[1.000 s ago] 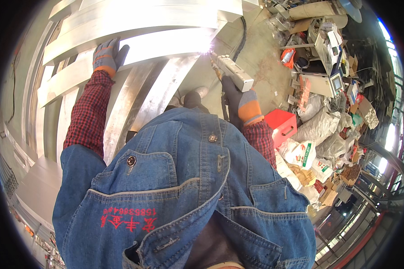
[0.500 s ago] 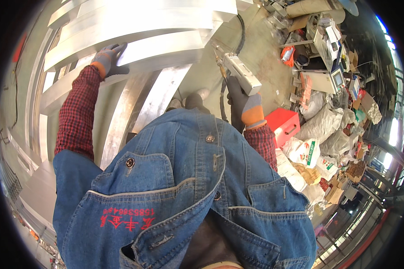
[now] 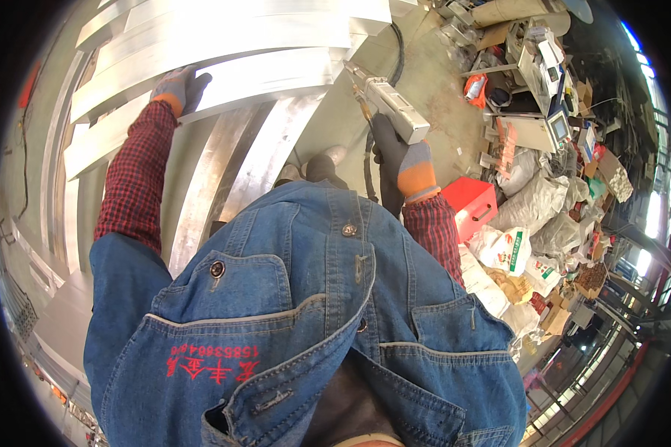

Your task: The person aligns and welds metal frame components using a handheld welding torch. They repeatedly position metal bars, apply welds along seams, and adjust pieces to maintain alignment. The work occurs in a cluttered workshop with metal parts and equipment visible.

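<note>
We note left hand (image 3: pixel 177 88) at 10 o'clock, laid on a pale metal bar (image 3: pixel 268 78) at 11; whether clamped, we cannot tell. Right hand (image 3: pixel 404 153) at 1, closed round a torch (image 3: pixel 397 109), nozzle near bar's end. Red box (image 3: pixel 470 207) at 3.

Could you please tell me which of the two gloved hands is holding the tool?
The right hand: it grips the pale, narrow-tipped tool, while the left hand lies on a metal bar.
</note>
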A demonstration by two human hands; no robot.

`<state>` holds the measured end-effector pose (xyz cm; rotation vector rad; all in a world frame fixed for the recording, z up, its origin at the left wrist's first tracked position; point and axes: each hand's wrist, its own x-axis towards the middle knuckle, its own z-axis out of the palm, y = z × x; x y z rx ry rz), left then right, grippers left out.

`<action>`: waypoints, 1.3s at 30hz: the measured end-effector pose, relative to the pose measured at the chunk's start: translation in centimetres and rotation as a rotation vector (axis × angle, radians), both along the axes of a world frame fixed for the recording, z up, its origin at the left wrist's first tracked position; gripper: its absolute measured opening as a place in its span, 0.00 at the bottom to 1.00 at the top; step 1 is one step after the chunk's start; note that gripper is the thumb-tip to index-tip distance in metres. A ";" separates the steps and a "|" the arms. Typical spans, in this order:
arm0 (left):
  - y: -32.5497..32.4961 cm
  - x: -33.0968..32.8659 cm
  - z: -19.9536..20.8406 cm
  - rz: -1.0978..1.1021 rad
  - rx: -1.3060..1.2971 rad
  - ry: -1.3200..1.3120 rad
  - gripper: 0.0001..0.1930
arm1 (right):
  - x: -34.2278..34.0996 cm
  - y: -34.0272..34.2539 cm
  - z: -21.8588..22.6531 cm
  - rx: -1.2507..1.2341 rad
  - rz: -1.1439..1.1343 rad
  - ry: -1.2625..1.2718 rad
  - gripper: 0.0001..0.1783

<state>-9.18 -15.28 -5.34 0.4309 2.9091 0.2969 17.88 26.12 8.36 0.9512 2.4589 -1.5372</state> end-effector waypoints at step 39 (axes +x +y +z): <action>0.8 1.5 1.1 0.054 -0.146 -0.016 0.37 | -6.0 0.1 -2.2 -0.069 0.029 -0.083 0.20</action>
